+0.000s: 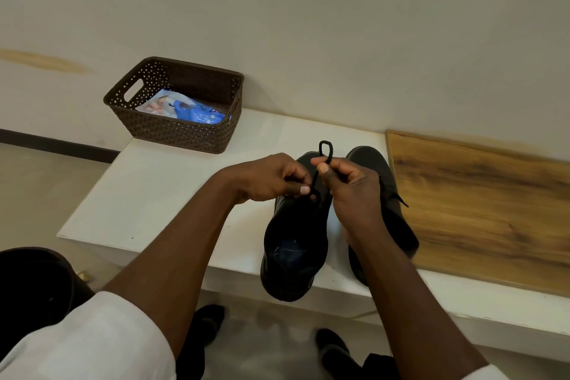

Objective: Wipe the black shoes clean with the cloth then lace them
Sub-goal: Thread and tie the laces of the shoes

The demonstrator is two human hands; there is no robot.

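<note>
Pinching a black lace into a small upright loop, the right hand meets the left hand, whose curled fingers grip the lace's lower strand. Directly beneath both sits one black shoe (toe towards the person); its mate lies just right of the right hand.

Two black shoes sit side by side on the white bench. The left shoe points its toe over the bench's front edge. Its black lace stands up in a small loop. The right shoe is partly hidden, with a lace end sticking out sideways.
</note>
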